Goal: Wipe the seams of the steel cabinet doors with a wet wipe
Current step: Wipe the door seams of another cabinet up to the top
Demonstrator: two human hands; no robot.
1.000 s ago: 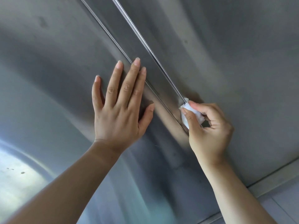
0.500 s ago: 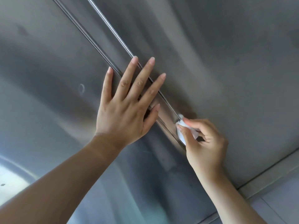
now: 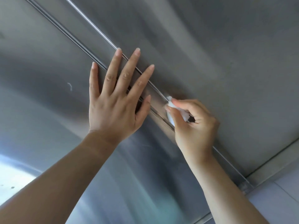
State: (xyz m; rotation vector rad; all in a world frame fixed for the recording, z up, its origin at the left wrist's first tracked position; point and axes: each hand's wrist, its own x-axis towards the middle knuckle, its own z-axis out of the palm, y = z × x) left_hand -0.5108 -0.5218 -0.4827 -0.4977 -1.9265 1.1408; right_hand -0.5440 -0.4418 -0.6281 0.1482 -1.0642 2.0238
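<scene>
Head view. The left hand (image 3: 116, 102) lies flat against the steel cabinet doors (image 3: 218, 54), palm down, with all fingers (image 3: 129, 70) straight and spread; it holds nothing. Its fingers bridge a dark groove (image 3: 64, 32) and the bright seam (image 3: 97, 28), which run side by side diagonally from the upper left toward the lower right. The little finger rests on the door panel to the left of the groove, and the middle and index fingertips reach the panel to the right of the seam.

The right hand (image 3: 194, 126) is just beside the left thumb, further down the seam. Its fingers are curled, and the thumb and index finger pinch a bunched white wet wipe (image 3: 170, 102). The leading edge of the wipe touches the seam line directly ahead of the right fingertips; the rest of the wipe is tucked under the curled fingers.

A small white curved mark (image 3: 69, 86) sits on the door to the left of the left hand. Beyond the right wrist, the seam meets a steel frame rail (image 3: 275, 165).
</scene>
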